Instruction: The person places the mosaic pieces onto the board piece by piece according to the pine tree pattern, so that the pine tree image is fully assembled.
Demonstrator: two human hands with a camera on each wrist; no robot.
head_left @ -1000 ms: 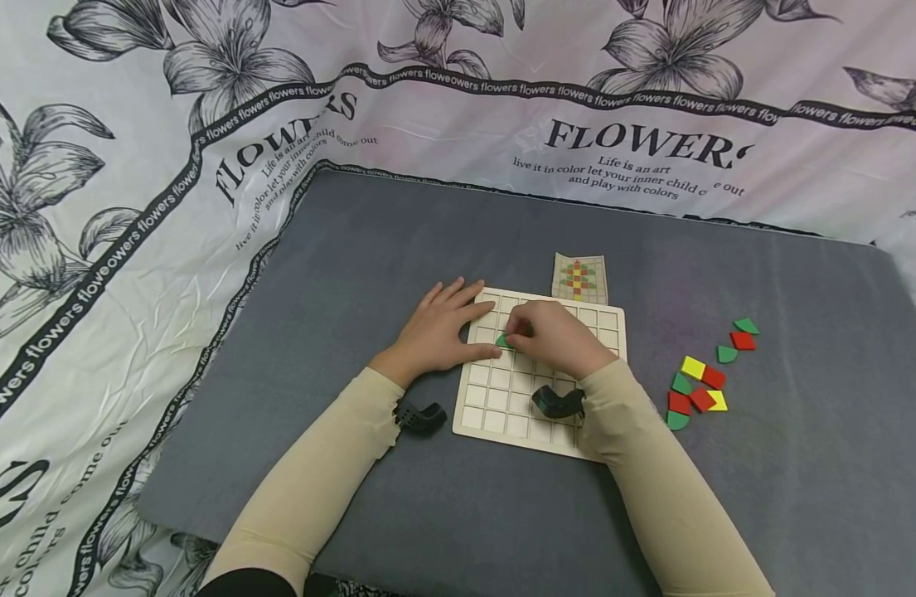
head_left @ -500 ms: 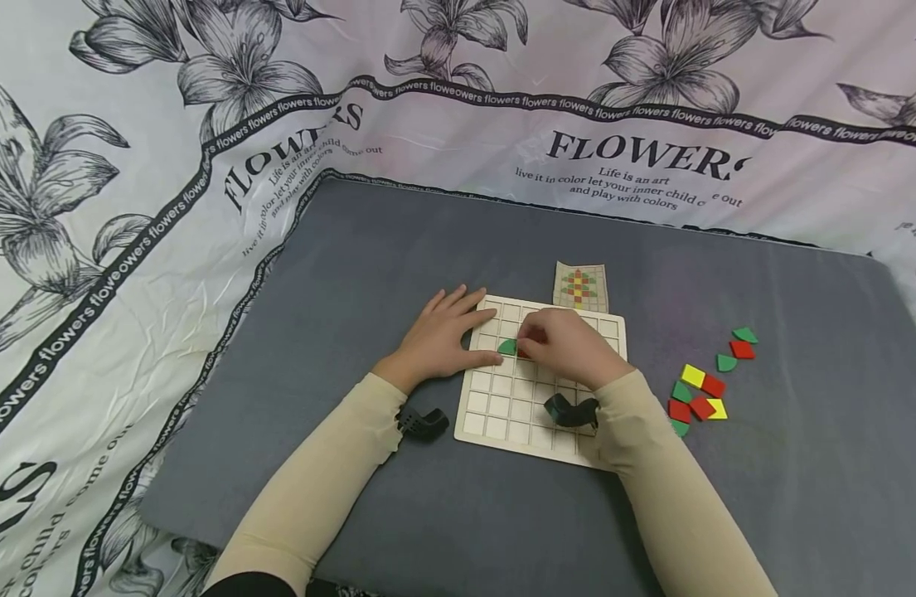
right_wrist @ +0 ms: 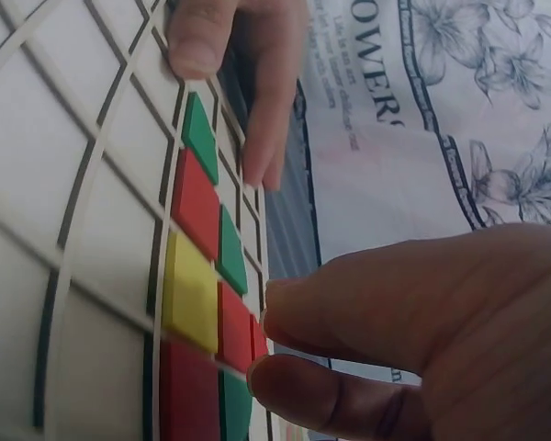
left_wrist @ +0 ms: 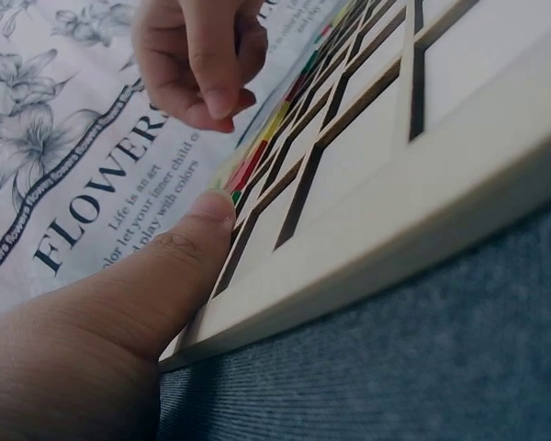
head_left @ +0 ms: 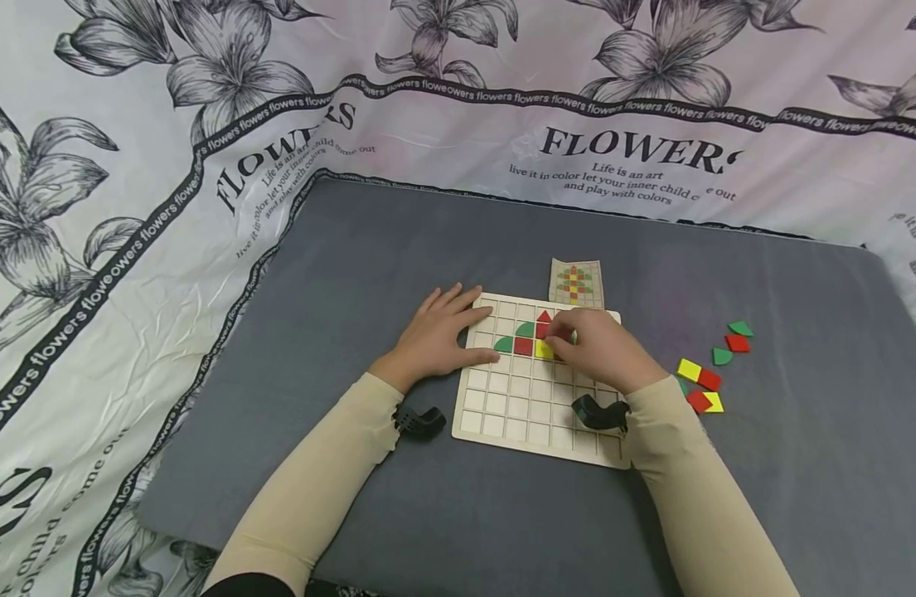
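On the wooden grid board lie several coloured tiles: green quarter-rounds, red squares, a yellow square and a red triangle. My left hand has its fingers spread at the board's left side, thumb resting on the frame. My right hand is over the upper right of the board, fingers curled, thumb and index fingertips close together by the yellow square. A bit of red shows at these fingertips in the left wrist view; I cannot tell whether they pinch a tile.
A small pattern card lies just beyond the board's top edge. Loose red, yellow and green tiles are scattered on the grey table to the right, partly behind the right sleeve. A flower-printed cloth surrounds the table.
My right hand has moved rightward across the board, uncovering a green tile, then red and yellow squares and the red triangle. My left hand has stayed in place.
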